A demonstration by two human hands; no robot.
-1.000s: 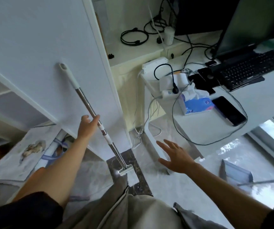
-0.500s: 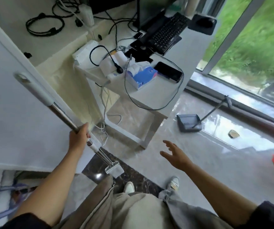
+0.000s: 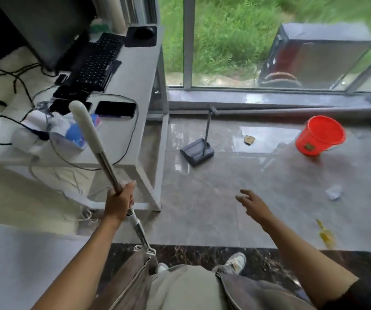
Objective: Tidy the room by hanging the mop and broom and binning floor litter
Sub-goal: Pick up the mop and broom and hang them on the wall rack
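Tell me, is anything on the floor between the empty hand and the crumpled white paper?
Nothing visible. Bare floor lies between the open right hand and the crumpled white paper. The yellow scrap sits nearer the person, off that line.

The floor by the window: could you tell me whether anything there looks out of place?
Yes: litter lies loose on the tiles, a brown scrap, crumpled white paper and a yellow wrapper, none inside the red bucket.

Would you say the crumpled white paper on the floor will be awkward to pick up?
Probably not. The crumpled white paper looks light and soft, so it should squash under the fingers rather than slip. Its creased shape suggests it won't roll, though a push may slide it across the glossy floor.
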